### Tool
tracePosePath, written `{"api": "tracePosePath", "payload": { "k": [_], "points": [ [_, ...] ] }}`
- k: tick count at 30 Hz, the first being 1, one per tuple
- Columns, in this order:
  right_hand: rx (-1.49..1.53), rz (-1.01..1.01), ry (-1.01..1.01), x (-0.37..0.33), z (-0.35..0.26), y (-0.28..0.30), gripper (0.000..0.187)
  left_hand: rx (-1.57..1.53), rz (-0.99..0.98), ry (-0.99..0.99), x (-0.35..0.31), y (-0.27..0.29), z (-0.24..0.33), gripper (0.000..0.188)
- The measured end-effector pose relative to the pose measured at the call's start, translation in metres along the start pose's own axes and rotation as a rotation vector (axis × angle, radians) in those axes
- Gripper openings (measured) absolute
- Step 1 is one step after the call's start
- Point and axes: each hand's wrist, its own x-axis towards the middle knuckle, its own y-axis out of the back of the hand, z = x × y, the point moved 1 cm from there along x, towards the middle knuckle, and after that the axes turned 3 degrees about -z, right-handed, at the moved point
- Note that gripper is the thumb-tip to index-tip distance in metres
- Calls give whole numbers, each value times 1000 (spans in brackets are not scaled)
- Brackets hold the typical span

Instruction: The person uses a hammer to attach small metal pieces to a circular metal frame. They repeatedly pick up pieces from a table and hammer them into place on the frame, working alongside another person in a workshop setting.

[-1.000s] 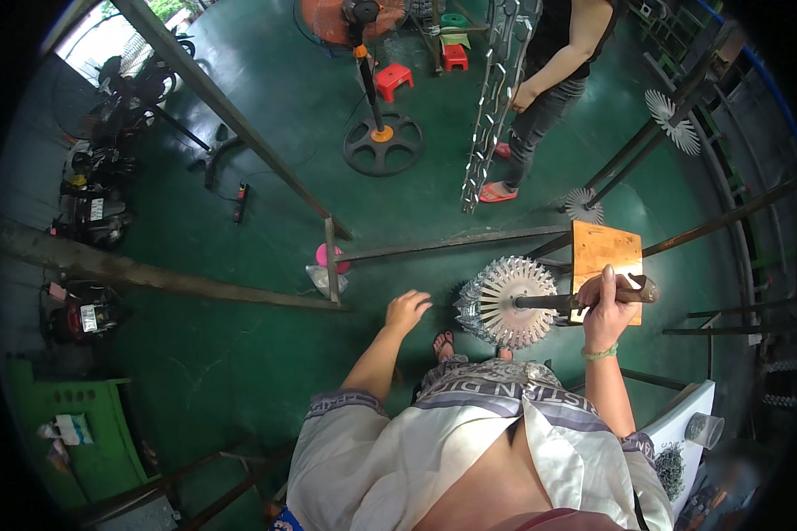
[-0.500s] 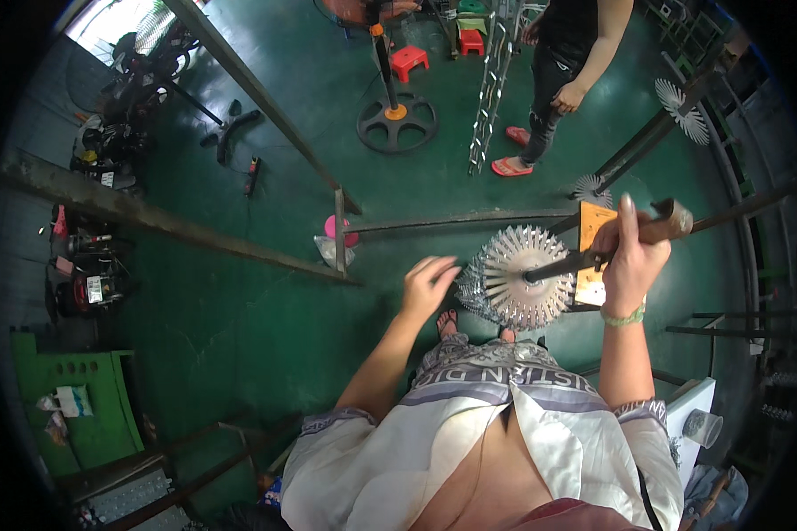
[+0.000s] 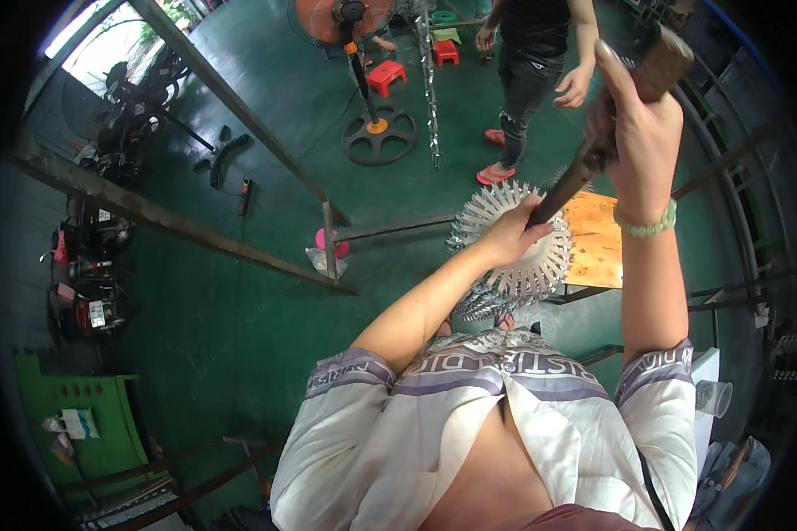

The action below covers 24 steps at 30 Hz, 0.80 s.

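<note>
Raised at the upper right, my right hand (image 3: 644, 146) is closed round a dark metal bar (image 3: 562, 192) with a thick brown cylindrical end (image 3: 664, 66); my thumb points up along it. The bar slants down to the left. Near its lower end my left hand (image 3: 511, 237) grips it, fingers curled round. Just behind and below that hand is a stack of round silver metal discs with slotted, toothed rims (image 3: 533, 273). My left hand covers part of the front disc's middle, so whether the bar passes through it cannot be seen.
A wooden board (image 3: 596, 239) lies right of the discs. Steel frame bars (image 3: 173, 226) cross on the left. Ahead are a standing fan (image 3: 378, 128), a red stool (image 3: 386, 76), a hanging strip of shiny pieces (image 3: 433, 124) and a person in dark clothes (image 3: 527, 80).
My right hand has risen with the bar, tilting it up steeply. My left hand, earlier free beside the discs, has moved right and taken hold of the bar. The other person has shifted slightly.
</note>
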Motion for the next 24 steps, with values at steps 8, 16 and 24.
{"api": "tracePosePath", "payload": {
  "k": [8, 16, 24],
  "points": [
    [-5, -36, 25, 30, -55, -8, 33, -17, -5, -120, 37, 12, 42, 26],
    [20, -78, 73, 78, -71, 5, 34, -124, 32, -98, 79, 16, 54, 24],
    [28, -179, 58, 96, -41, 12, 26, -57, 166, -147, 72, 13, 45, 34]
  ]
}}
